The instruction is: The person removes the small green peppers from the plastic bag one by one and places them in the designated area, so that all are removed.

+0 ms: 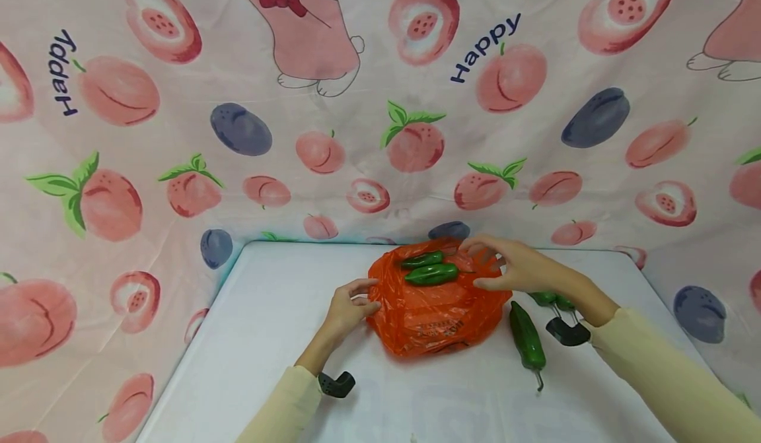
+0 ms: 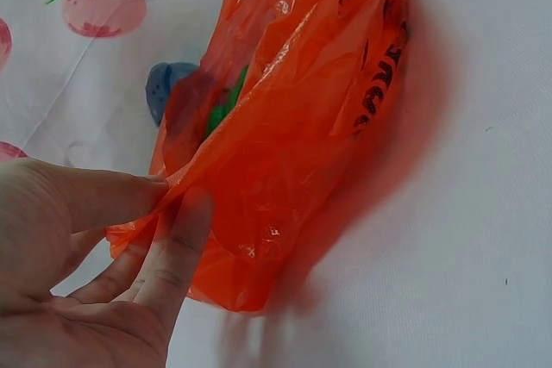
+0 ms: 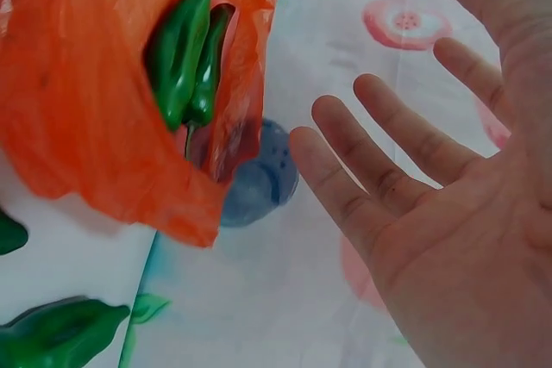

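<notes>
An orange plastic bag [image 1: 440,317] lies on the white table with its mouth spread. Two green peppers [image 1: 432,274] rest side by side in its opening, and the right wrist view shows the same pair of peppers [image 3: 183,58]. My left hand [image 1: 347,307] pinches the bag's left edge between thumb and fingers, plain in the left wrist view, where the hand [image 2: 112,256] grips the thin film. Over the bag's right side hovers my right hand [image 1: 520,268], fingers spread and holding nothing; its palm [image 3: 457,239] faces the right wrist camera.
Right of the bag lies a single green pepper [image 1: 526,339]. More green peppers [image 1: 543,298] sit behind it, partly hidden by my right forearm. A fruit-print cloth [image 1: 368,100] hangs behind the white table [image 1: 285,271].
</notes>
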`<action>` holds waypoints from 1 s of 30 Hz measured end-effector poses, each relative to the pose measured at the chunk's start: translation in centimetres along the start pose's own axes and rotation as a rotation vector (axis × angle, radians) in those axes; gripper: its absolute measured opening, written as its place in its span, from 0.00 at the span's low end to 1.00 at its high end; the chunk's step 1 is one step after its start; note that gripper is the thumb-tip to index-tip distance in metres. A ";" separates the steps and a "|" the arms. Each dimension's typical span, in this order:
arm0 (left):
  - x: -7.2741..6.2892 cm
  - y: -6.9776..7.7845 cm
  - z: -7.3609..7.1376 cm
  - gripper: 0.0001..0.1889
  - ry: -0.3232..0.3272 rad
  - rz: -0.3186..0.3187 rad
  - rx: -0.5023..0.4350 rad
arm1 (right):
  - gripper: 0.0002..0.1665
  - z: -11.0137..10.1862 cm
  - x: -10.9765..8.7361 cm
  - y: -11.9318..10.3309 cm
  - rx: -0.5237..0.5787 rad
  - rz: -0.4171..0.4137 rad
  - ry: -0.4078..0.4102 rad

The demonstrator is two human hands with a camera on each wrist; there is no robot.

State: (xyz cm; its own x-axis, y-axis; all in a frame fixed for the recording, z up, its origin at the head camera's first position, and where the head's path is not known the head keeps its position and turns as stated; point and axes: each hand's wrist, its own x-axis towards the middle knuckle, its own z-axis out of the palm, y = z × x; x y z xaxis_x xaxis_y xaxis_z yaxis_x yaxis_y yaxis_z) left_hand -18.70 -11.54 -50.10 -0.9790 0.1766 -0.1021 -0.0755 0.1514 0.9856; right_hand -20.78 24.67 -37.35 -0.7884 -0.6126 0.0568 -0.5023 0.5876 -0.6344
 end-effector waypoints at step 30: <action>0.1 -0.1 0.2 0.24 0.008 -0.021 -0.004 | 0.35 4.1 9.3 1.8 0.106 -0.010 -0.248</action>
State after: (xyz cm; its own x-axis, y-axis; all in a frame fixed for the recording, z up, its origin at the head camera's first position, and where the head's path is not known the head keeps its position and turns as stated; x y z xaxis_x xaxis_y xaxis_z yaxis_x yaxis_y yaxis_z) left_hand -18.73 -11.31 -50.20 -0.9785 0.1659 -0.1222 -0.0972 0.1511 0.9837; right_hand -27.52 17.87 -41.17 -0.6659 -0.7365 -0.1191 -0.4590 0.5302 -0.7129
